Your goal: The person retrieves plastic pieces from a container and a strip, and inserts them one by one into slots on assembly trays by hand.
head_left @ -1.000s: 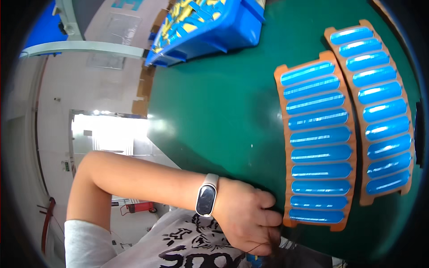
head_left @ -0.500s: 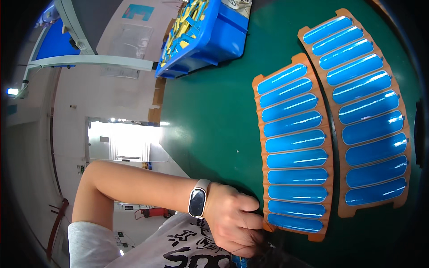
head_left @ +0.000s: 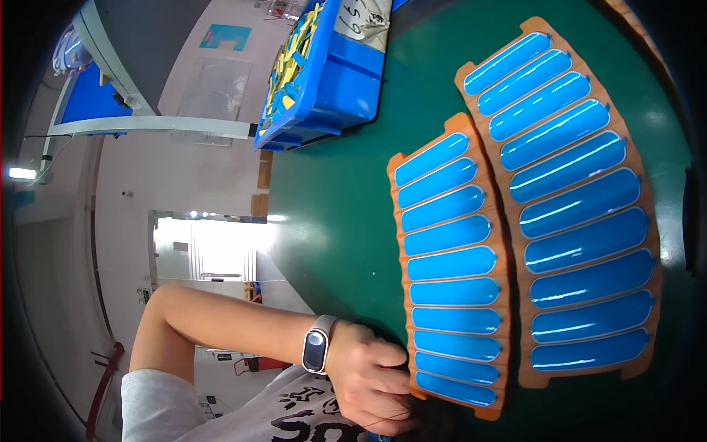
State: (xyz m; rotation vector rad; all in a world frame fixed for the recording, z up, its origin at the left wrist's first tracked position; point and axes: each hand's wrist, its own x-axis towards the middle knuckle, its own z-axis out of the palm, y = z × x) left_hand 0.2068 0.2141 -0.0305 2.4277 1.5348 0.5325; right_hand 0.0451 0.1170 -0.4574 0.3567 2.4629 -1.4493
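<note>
My left hand point(head_left: 370, 379), with a watch point(head_left: 317, 345) on its wrist, is curled closed at the bottom of the view. Its knuckles are close to the lower end of an orange tray point(head_left: 504, 324) bearing a row of long, rounded, glossy blue pieces point(head_left: 451, 265). What the fingers hold, if anything, is hidden. A small bit of blue shows just below the hand. To the right lies a second, larger orange tray point(head_left: 524, 372) with similar blue pieces point(head_left: 582, 210). My right hand is out of view.
Both trays rest on a green tabletop point(head_left: 331, 214). At its far side stands a blue bin point(head_left: 350, 85) full of yellow and blue pieces, with a marked pale sheet point(head_left: 362, 22) beside it. A metal frame point(head_left: 169, 125) rises at upper left.
The whole view has shifted, so the trays sit further left and lower, and the bin further left. My left hand stays closed near the smaller tray's lower end.
</note>
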